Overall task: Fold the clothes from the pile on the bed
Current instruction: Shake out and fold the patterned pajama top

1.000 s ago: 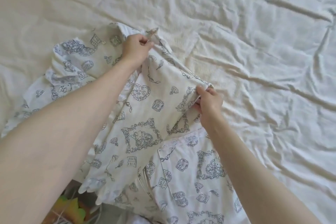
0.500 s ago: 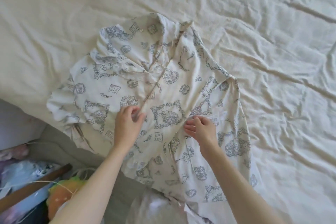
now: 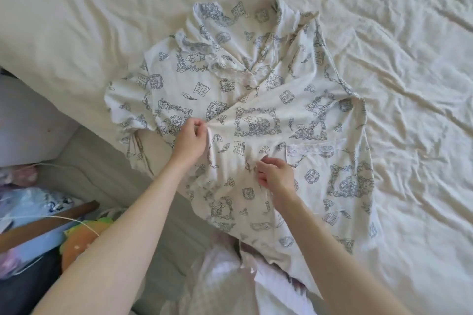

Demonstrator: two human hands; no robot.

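A white pyjama shirt (image 3: 256, 89) printed with blue-grey drawings lies spread front-up on the cream bed sheet (image 3: 396, 84), collar at the far end, hem hanging over the near bed edge. My left hand (image 3: 190, 139) pinches the front placket fabric at the shirt's left-middle. My right hand (image 3: 275, 174) pinches the front edge lower down, just left of the lace-trimmed pocket (image 3: 312, 151). A short sleeve sticks out on the left side.
The bed's near edge runs diagonally at lower left. Beside the bed on the floor lie bags, a wooden stick (image 3: 48, 225), a white cable and an orange-green toy (image 3: 82, 240). Pale pink-white cloth (image 3: 230, 279) lies bunched below the shirt's hem.
The shirt, held up by both hands a second ago, now lies spread flat on the bed. Both hands moved down to its middle front and pinch the opening's edges.
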